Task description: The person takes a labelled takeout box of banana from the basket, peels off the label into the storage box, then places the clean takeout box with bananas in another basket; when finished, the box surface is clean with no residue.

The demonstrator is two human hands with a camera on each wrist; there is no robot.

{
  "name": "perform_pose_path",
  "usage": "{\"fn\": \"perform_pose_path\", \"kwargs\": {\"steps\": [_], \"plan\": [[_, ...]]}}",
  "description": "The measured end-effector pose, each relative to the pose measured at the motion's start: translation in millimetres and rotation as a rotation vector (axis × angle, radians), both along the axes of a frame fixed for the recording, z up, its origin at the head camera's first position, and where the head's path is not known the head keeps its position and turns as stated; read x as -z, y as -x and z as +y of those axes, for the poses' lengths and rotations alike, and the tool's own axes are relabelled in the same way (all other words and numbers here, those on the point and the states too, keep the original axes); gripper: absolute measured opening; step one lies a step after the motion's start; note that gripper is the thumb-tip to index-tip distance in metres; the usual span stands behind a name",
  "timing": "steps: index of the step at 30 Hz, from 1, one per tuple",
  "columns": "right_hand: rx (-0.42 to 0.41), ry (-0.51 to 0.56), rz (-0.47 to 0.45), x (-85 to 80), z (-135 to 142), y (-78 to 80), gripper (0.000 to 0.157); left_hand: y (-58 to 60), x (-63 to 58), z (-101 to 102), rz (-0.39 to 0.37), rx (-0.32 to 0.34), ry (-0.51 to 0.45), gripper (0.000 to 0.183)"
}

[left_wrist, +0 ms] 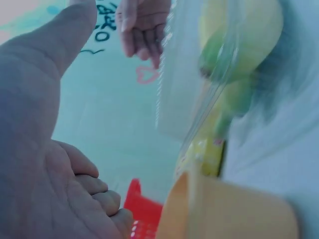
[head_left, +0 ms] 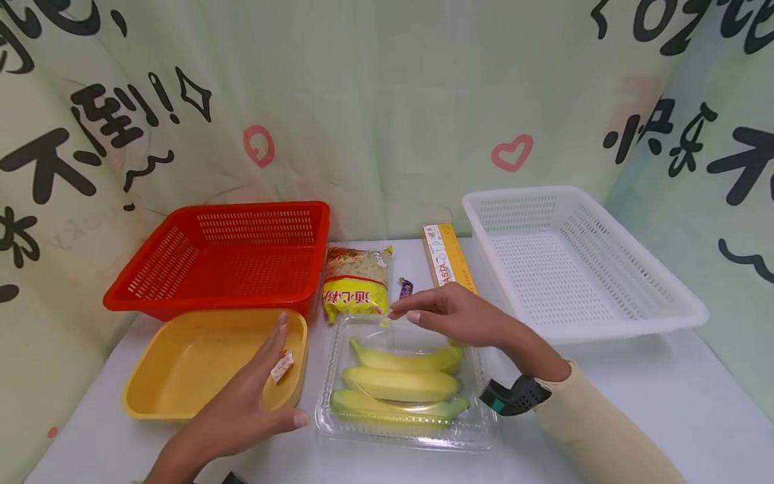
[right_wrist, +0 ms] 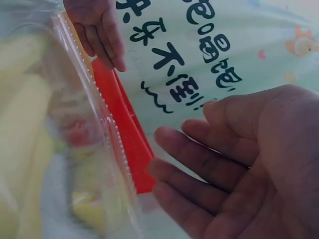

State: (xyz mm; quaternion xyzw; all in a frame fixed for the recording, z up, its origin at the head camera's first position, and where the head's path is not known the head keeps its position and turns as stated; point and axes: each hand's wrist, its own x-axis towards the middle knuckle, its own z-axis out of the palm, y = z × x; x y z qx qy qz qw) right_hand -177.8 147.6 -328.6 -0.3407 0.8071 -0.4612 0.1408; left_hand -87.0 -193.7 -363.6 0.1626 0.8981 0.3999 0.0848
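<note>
A clear plastic clamshell box (head_left: 402, 440) with several yellow bananas (head_left: 402, 384) inside sits on the table at the centre front. To its left, my left hand (head_left: 242, 396) hovers over the yellow basin (head_left: 151, 376) with fingers extended and nothing held. My right hand (head_left: 450, 312) is above the far right part of the box, its fingers loosely bent and holding nothing. Both hands show relaxed and apart from the box in the wrist views. A small wrapped packet (head_left: 282, 366) lies in the yellow basin beside my left fingers.
Behind the yellow basin stands a red basket (head_left: 260, 269). A bag of macaroni (head_left: 357, 286), a purple-wrapped candy (head_left: 406, 288) and a yellow pasta box (head_left: 450, 259) lie beyond the clamshell. On the right is a white basket (head_left: 580, 269). A printed curtain (head_left: 387, 134) hangs behind the table.
</note>
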Motion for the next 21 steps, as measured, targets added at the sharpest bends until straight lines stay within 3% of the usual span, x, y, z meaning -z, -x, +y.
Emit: {"fn": "perform_pose_path", "kwargs": {"steps": [5,8,12,17,21], "plan": [[0.151,0.087,0.059,6.9,9.6,-4.7,0.024,0.0,3.5,13.7,-0.056,0.018,-0.018,0.124],[0.205,0.118,0.067,12.1,17.5,-7.5,0.025,-0.7,6.8,21.2,-0.043,0.051,-0.044,0.125],[0.221,0.127,0.071,21.0,27.0,-11.1,0.029,-2.6,13.9,29.4,-0.006,0.089,-0.067,0.126],[0.230,0.174,0.088,29.0,34.6,-16.1,0.035,-8.3,22.5,38.9,0.070,0.099,-0.071,0.129],[0.238,0.181,0.120,35.4,40.4,-19.8,0.040,-12.5,25.1,45.7,0.084,0.103,-0.096,0.131]]}}
